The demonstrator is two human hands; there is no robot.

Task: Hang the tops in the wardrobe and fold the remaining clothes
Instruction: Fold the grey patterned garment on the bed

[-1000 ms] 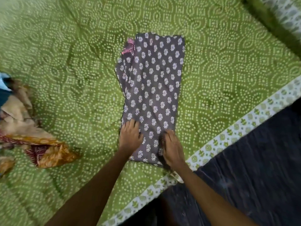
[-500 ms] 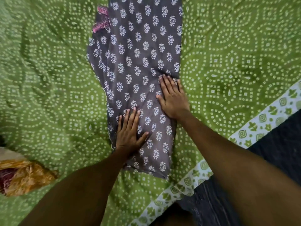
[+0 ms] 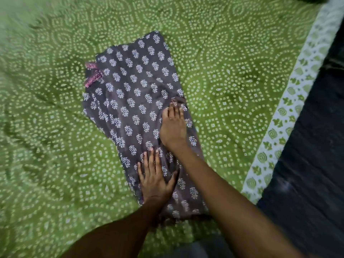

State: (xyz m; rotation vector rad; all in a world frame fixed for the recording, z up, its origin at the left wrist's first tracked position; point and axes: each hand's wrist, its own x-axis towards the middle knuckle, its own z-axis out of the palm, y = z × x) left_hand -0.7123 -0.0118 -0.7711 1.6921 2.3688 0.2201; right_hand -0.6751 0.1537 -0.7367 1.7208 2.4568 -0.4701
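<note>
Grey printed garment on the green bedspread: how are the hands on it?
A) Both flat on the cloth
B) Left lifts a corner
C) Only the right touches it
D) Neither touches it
A: the left hand and right hand both lie flat, fingers straight, on the grey garment.

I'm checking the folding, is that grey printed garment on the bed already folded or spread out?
Partly folded: the grey garment lies as a long narrow strip, layered edges on its left, under both flat hands, left hand, right hand.

We see one grey cloth with white leaf prints (image 3: 134, 101) in the middle. We see one green bedsheet (image 3: 232, 71) all around it. We count two hands: the left hand (image 3: 155, 178) and the right hand (image 3: 174, 128).
</note>
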